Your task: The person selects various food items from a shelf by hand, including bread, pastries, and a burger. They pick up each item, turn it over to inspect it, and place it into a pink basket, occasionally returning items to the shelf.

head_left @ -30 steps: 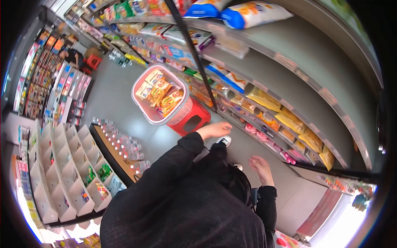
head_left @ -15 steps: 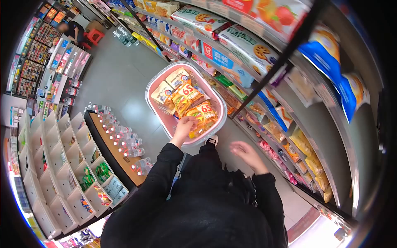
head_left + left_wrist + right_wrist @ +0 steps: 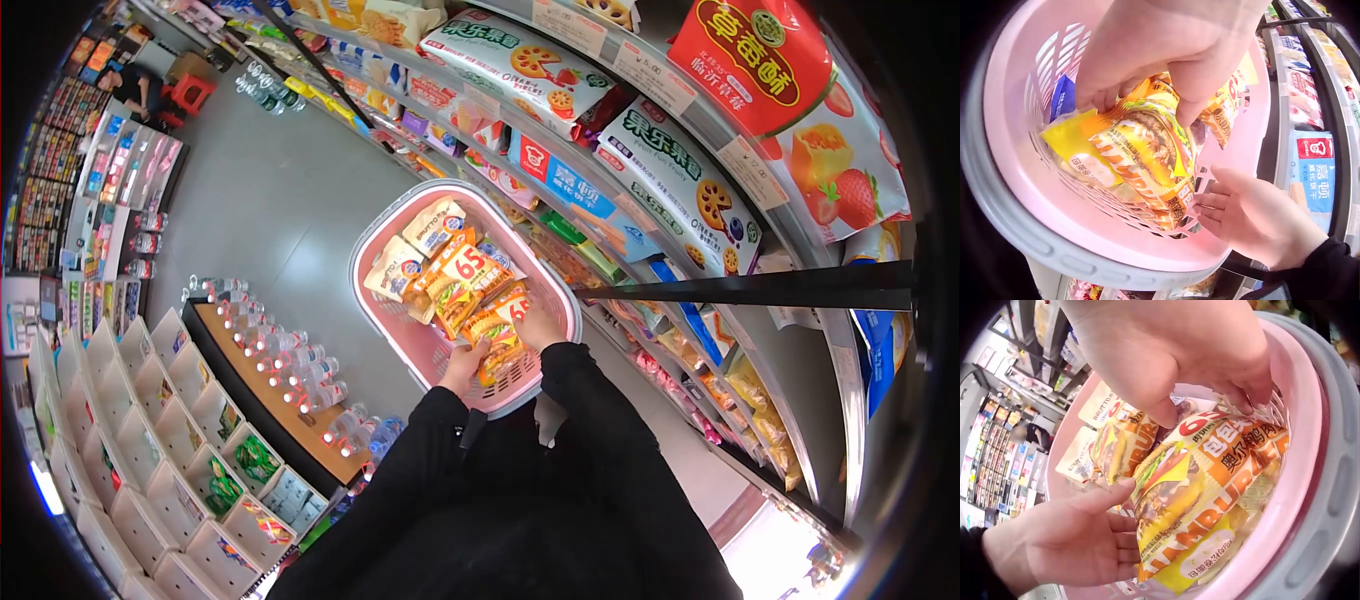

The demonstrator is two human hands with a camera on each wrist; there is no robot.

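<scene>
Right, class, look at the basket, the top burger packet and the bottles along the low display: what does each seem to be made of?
Basket: moulded plastic, smooth and satiny, judging by its even pink wall and neat slots.
Burger packet: thin printed plastic film, glossy and creased; a foil layer can't be ruled out.
Bottles: probably clear plastic, being see-through with shiny highlights.

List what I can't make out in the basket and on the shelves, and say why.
- Most of the blue wrapper: left wrist view, covered by the left hand.
- The left fingertips: right wrist view, behind the large burger packet.
- Much of the basket floor: right wrist view, under the packets.
- Blue bag on the shelf: head view, crossed by the black post.
- Smallest print on the shelf labels: head view, too small.
</scene>
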